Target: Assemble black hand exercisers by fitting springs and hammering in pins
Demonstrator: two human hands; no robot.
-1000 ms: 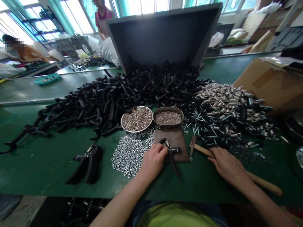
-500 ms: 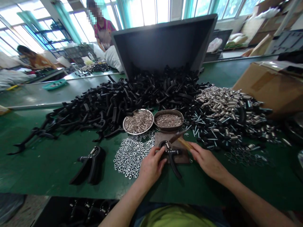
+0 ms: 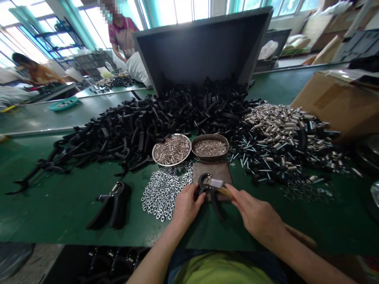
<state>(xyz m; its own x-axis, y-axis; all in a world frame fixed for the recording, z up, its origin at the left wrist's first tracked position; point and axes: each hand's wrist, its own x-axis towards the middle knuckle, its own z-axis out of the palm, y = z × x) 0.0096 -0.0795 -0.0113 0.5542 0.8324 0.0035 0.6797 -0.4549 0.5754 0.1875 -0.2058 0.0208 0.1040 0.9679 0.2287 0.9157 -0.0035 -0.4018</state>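
Observation:
A black hand grip strengthener (image 3: pixel 217 207) lies on the square metal plate (image 3: pixel 214 169), one handle reaching past the plate's near edge. The thumb and fingers of my left hand (image 3: pixel 188 205) pinch it at its left side. My right hand (image 3: pixel 254 211) is closed round the wooden handle of a hammer (image 3: pixel 300 235), whose tail end shows beyond my wrist. The hammer's head is over the strengthener's upper part and hides its spring area. Left of my left hand spreads a heap of small metal nuts (image 3: pixel 161 193).
Two finished-looking grips (image 3: pixel 114 205) stand at left. Behind the plate are a dish of metal pins (image 3: pixel 172 150) and an oval tin (image 3: pixel 210 148) of small parts. Black handles (image 3: pixel 142 122) pile before a tipped grey bin (image 3: pixel 204 51); springs (image 3: pixel 278 122) heap at right beside a cardboard box (image 3: pixel 337 102).
The hammer has swung down and left, its head now over the strengthener. My right hand has turned and come nearer my body. My left hand keeps its hold.

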